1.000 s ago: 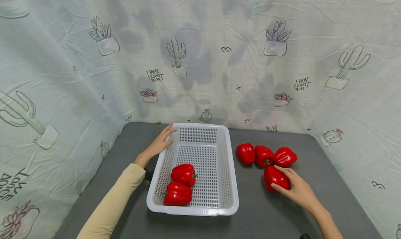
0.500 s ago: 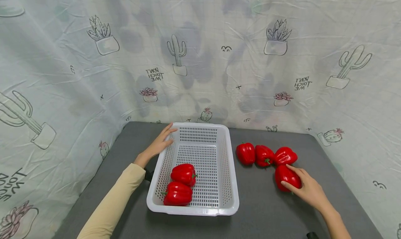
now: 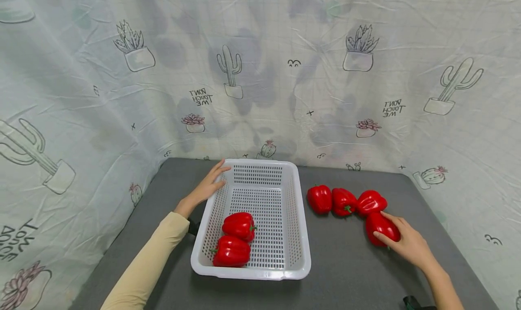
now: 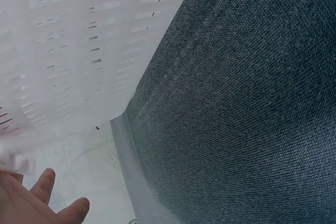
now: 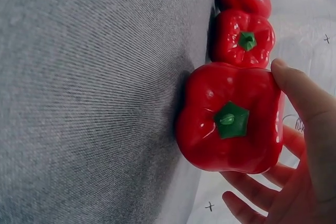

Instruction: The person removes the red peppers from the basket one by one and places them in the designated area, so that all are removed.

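A red bell pepper with a green stem is in my right hand, thumb on one side and fingers on the other. The right wrist view shows this pepper stem-on, close over the grey surface. My left hand rests on the far left rim of a white perforated basket, fingers spread and fairly straight. Two of its fingertips show free beside the basket wall in the left wrist view. Inside the basket, near its front left corner, lie two red bell peppers.
Beyond the held pepper, three more red bell peppers lie in a row to the right of the basket. The grey tabletop ends at a hanging cloth printed with cacti, at the back and sides.
My right hand has moved right with the bell pepper, bringing it below the rightmost pepper of the row. The left hand and the basket have stayed in place.
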Demonstrator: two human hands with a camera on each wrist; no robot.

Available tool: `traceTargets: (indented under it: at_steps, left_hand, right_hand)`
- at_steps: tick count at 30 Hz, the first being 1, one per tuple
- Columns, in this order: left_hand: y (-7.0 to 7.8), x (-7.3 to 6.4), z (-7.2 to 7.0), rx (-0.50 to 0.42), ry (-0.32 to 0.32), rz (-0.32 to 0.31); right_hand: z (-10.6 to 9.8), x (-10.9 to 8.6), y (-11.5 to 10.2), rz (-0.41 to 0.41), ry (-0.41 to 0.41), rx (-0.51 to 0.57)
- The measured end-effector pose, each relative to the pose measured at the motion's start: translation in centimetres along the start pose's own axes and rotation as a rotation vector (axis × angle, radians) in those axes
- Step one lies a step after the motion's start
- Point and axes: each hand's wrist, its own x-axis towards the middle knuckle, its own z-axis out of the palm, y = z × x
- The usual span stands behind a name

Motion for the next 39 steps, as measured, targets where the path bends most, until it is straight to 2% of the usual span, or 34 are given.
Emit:
traceTargets:
  at_steps: [8, 22, 33, 39]
  left_hand:
    - [0.0, 0.2, 0.1, -0.007, 0.001, -0.019]
    - [0.0, 0.2, -0.1, -0.004, -0.01, -0.011]
    - [0.1, 0.1, 0.0, -0.002, -0.006, -0.014]
    - [0.0, 0.2, 0.0, -0.004, -0.009, -0.021]
  right_hand:
    - [-0.5, 0.4, 0.3, -0.029, -0.005, -0.008]
    - [-0.6, 0.5, 0.3, -0.05, -0.016, -0.029]
    - [-1.3, 0.5, -0.1, -0.084, 0.008, -0.029]
    - [-1.9, 1.2, -0.9, -0.123, 0.051, -0.04]
